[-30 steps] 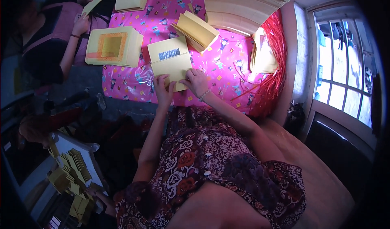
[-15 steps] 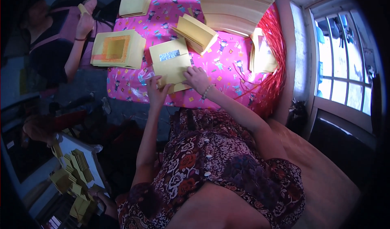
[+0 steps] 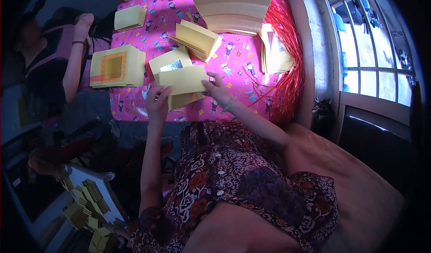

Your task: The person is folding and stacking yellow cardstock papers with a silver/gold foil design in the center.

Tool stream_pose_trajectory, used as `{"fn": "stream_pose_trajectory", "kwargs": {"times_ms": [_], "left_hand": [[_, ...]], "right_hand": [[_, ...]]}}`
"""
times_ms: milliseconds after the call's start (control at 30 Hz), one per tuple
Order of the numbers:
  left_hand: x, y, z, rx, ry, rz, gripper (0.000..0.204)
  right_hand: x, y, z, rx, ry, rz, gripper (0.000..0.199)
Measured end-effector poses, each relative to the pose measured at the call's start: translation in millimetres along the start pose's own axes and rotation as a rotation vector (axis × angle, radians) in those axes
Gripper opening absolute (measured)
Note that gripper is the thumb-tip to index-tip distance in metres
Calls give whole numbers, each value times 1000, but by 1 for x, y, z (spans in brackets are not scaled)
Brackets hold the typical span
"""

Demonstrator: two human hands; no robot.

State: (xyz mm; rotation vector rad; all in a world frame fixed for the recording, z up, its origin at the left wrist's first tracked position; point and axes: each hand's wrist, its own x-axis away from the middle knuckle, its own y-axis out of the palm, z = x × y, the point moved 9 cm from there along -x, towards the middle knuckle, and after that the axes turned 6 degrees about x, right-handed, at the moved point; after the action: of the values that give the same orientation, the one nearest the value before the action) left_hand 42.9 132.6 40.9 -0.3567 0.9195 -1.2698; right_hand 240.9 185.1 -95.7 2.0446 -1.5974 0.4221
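Paper point(image 3: 184, 81), lying flat a moment ago, is now raised over the silver-patched sheet point(image 3: 172, 65), twelve o'clock from the worker; left hand point(image 3: 157, 99) pinches its eight-o'clock corner, right hand point(image 3: 218, 90) its three-o'clock edge: seemingly freed for handling.

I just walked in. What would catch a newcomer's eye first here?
Probably the bright pink patterned tablecloth, spread across the table in front of the person, with shiny red strands spilling down its right side. Next comes the tall stack of cream paper at the far side. Nearest the person, a plain yellow paper is held between the left fingers and right fingers.
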Motion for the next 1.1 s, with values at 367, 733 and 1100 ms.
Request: {"fn": "stream_pose_trajectory", "kwargs": {"times_ms": [367, 733, 1100], "left_hand": [[22, 49, -1, 67, -71, -290, 72], [47, 74, -38, -50, -92, -443, 63], [31, 77, -55, 94, -186, -513, 32]], "right_hand": [[-9, -187, 37, 172, -57, 266, 33], [15, -74, -53, 1208, -639, 178, 40], [11, 59, -10, 1353, -890, -400, 22]]}}
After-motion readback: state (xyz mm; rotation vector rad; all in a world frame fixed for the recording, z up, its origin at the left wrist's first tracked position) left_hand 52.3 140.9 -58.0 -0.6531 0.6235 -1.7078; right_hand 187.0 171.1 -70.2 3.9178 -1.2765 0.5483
